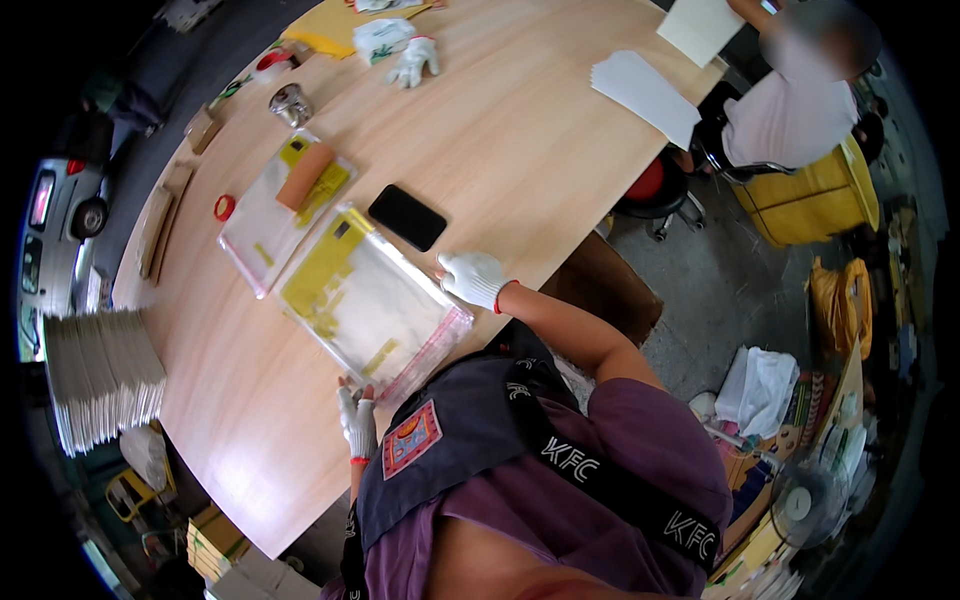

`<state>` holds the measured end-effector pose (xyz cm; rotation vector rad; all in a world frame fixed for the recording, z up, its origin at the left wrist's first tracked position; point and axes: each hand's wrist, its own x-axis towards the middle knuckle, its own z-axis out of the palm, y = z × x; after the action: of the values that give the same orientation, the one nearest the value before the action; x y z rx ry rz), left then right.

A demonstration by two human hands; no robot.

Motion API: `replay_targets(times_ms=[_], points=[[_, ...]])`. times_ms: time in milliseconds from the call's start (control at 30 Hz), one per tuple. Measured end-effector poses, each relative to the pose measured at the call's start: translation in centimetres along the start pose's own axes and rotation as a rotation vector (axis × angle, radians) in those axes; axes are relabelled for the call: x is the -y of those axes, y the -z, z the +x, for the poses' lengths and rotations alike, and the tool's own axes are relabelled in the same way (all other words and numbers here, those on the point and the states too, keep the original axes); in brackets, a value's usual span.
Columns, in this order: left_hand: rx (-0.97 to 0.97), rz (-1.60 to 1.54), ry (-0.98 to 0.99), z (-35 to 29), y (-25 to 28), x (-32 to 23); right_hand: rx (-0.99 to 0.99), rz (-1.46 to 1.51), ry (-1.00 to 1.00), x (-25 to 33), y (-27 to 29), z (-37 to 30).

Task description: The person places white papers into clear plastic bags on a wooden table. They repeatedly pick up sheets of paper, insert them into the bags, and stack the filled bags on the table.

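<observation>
A pale wood-grain surface (530,130) carries a stack of clear plastic bags (390,285) at its near edge. The gloved left hand (358,422) meets the stack's near corner, the gloved right hand (472,279) its right edge; whether either grips, I cannot tell. A black phone (407,217) lies just beyond. Around stand piled flat sheets (105,375) at left, a parked vehicle (65,220), a seated person (790,118), and a fan (800,503) at lower right.
</observation>
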<state>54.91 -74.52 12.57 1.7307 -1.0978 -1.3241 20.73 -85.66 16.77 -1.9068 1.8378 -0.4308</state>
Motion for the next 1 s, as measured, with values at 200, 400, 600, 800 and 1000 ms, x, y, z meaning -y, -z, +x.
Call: replay_targets(times_ms=[200,400,600,800,1000], points=[[-0.120,0.386,-0.348,0.9,0.9,-1.1,-0.173,0.326,-0.068,-6.1,1.5,-1.8],[-0.086,0.636,-0.711,0.1,-1.0,-4.7,0.218,0.218,-0.333,-5.9,4.7,-9.4],[-0.030,0.687,-0.745,-1.8,-0.1,-3.0,0.783,-0.182,-0.372,-11.0,-6.3,-23.7],[0.013,0.809,-0.692,-1.0,6.8,2.0,0.901,-0.182,-0.352,-14.9,-19.8,-37.1],[0.168,0.941,-0.918,1.7,10.6,4.1,0.606,-0.129,-0.474,-13.9,-22.7,-38.1]])
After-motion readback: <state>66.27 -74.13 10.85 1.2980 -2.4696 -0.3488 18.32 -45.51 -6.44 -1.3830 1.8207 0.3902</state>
